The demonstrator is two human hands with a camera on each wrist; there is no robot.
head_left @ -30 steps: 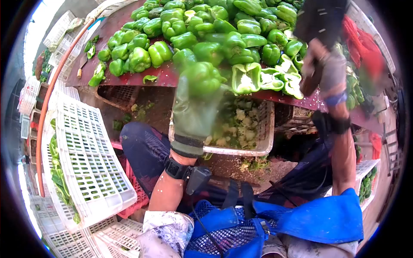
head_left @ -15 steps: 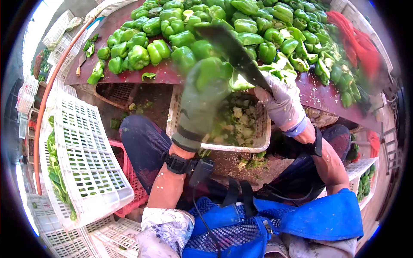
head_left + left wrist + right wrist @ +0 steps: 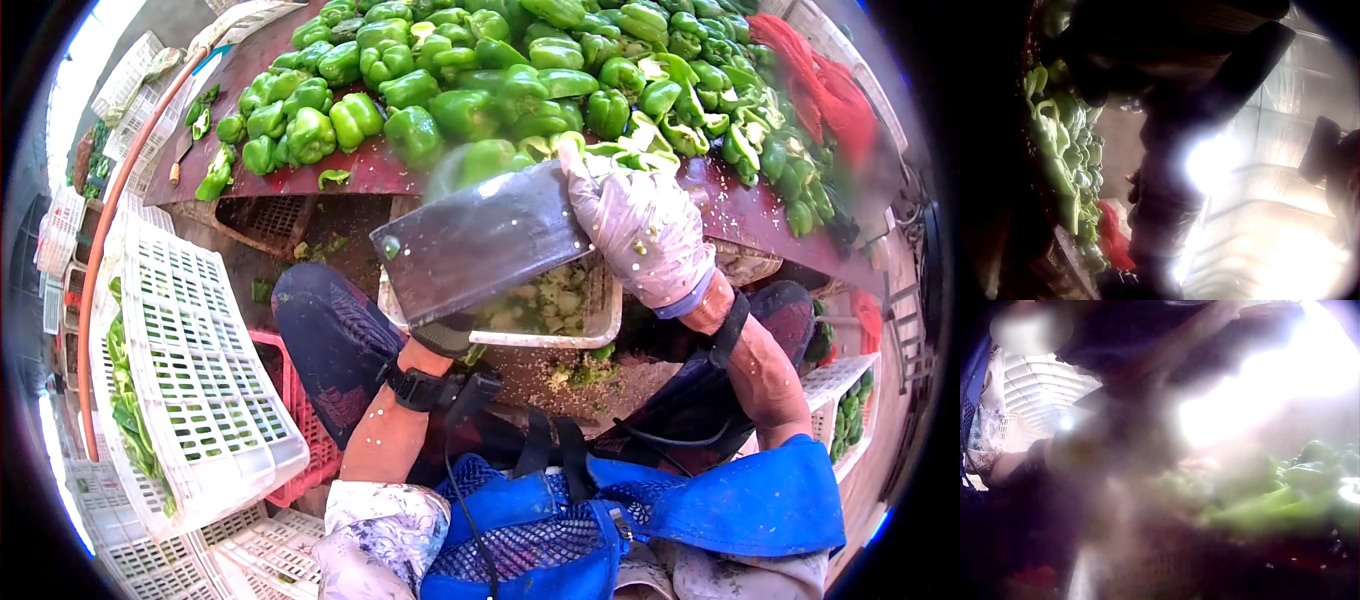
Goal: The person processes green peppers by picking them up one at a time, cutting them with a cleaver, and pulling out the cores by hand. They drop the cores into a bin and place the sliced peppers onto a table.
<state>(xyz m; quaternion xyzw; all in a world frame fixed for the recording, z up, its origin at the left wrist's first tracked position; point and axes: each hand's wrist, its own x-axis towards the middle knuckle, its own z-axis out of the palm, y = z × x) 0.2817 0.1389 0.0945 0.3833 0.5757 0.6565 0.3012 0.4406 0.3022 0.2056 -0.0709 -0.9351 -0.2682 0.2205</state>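
In the head view my right hand [image 3: 648, 232], in a pale thin glove, grips a wide dark cleaver [image 3: 485, 245] near the base of its blade. The blade lies broadside in front of my left hand [image 3: 447, 335], hiding most of it; the dark glove's cuff shows below. Above the blade's upper edge appears a green bell pepper [image 3: 486, 162], held in the left hand, its lower part covered. Cut pepper halves [image 3: 640, 145] lie on the table just behind the right hand. Dark silhouettes and glare fill much of both wrist views.
A heap of green bell peppers [image 3: 470, 75] covers the red table [image 3: 270, 190]. Below its front edge stands a white crate [image 3: 560, 342] with pale scraps. A tilted white crate [image 3: 215, 350] is at left, red netting [image 3: 830, 85] at right, and a small knife [image 3: 178, 160] at the table's left.
The right hand has swung the cleaver from the raised far right down and leftward, across the left hand and pepper. The left hand has stayed near the table edge.
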